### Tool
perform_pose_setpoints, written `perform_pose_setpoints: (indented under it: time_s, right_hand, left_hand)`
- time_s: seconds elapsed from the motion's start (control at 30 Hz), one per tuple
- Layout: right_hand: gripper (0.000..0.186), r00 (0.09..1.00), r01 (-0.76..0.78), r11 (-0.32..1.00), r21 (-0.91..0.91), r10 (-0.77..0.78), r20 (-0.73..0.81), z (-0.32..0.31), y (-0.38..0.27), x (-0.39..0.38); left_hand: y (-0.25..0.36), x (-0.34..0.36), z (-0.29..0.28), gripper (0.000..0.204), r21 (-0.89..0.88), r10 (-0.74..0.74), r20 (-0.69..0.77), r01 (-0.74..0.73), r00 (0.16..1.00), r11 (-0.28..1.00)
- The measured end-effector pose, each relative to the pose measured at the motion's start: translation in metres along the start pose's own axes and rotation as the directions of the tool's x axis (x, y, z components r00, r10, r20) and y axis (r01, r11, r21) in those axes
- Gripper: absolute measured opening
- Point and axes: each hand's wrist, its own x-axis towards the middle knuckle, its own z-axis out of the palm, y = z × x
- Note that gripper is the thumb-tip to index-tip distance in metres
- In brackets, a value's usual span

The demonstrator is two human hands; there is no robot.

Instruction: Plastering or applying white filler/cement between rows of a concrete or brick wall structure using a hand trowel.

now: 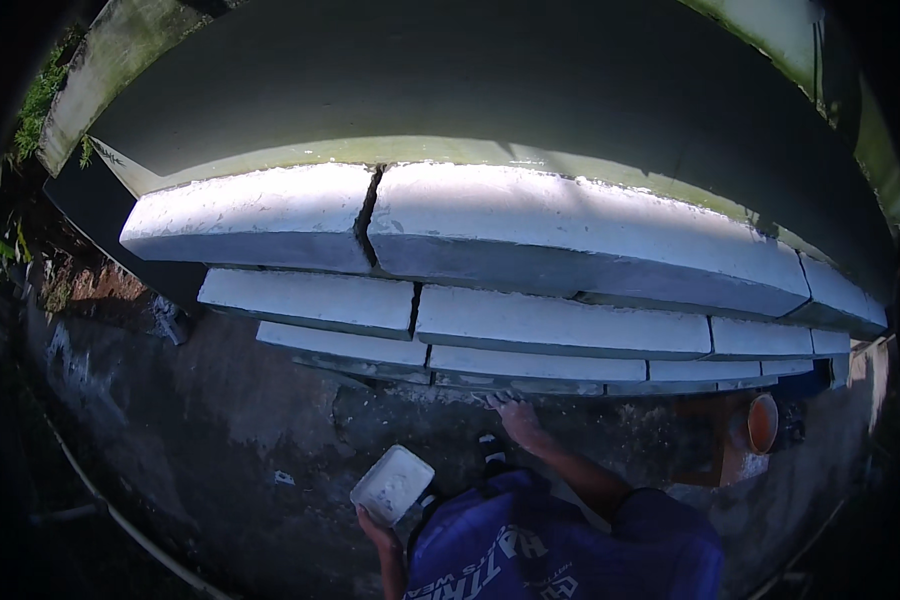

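My left hand (378, 530) grips the near-left edge of a white rectangular tub (402, 472), tilted toward me, with pale whitish stuff inside. Ahead and to the right, my right hand (513, 415) reaches to the bottom edge of the lowest pale slab (530, 364). Its fingers are stretched out and look whitened at the tips; I see nothing held in them. Whether they touch the slab I cannot tell. Above that slab rise a middle slab (560, 318) and a thick top slab (570, 215), stacked like steps, with dark vertical gaps between pieces.
An orange round-mouthed container (762, 424) stands at the right by the slabs' foot. Wet, stained dark floor (240, 430) spreads below. A thin pale pipe or edging (120, 515) curves along the lower left. Behind the slabs is a large shaded dark surface (450, 80).
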Motion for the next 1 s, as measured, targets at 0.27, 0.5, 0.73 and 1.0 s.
perform_pose_setpoints:
  time_s: [0.27, 0.5, 0.73, 1.0]
  right_hand:
    - [0.041, 0.923, -0.271, 0.962, -0.03, 0.251, -0.292, 0.006, 0.079, 0.016]
    - [0.042, 0.934, -0.129, 0.991, -0.041, 0.108, -0.34, 0.005, 0.046, -0.046]
    - [0.038, 0.901, -0.433, 0.901, -0.031, 0.433, -0.014, -0.002, 0.085, -0.03]
    - [0.042, 0.94, -0.153, 0.988, -0.028, 0.137, -0.313, 0.03, 0.044, -0.069]
  left_hand:
    - [0.003, 0.024, -0.007, 0.057, 0.031, -0.011, 0.111, 0.008, 0.994, 0.999]
    - [0.018, 0.023, -0.015, 0.057, 0.045, -0.033, 0.134, 0.027, 0.99, 0.999]
    - [0.016, 0.036, -0.016, 0.057, 0.099, -0.043, 0.164, 0.027, 0.985, 0.995]
    - [0.023, 0.03, 0.012, 0.059, 0.147, -0.056, 0.197, 0.027, 0.979, 0.989]
